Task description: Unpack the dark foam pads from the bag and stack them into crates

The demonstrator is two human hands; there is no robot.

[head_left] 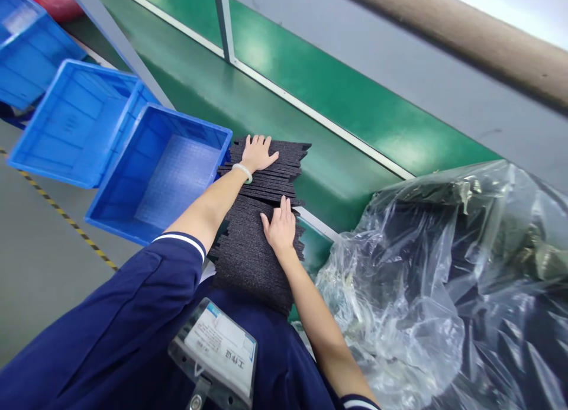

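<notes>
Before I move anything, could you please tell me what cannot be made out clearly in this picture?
All in the head view:
Palms of the left hand and right hand: hidden by the backs of the hands.
What lies directly beneath the black strips: covered by them.
What is under the clear plastic sheeting: obscured by creases and glare, and cut off by the right edge.
Fine print on the badge: too small.

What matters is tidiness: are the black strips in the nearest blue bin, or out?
Out: the strips lie beside the bin, under the left hand and right hand.
</notes>
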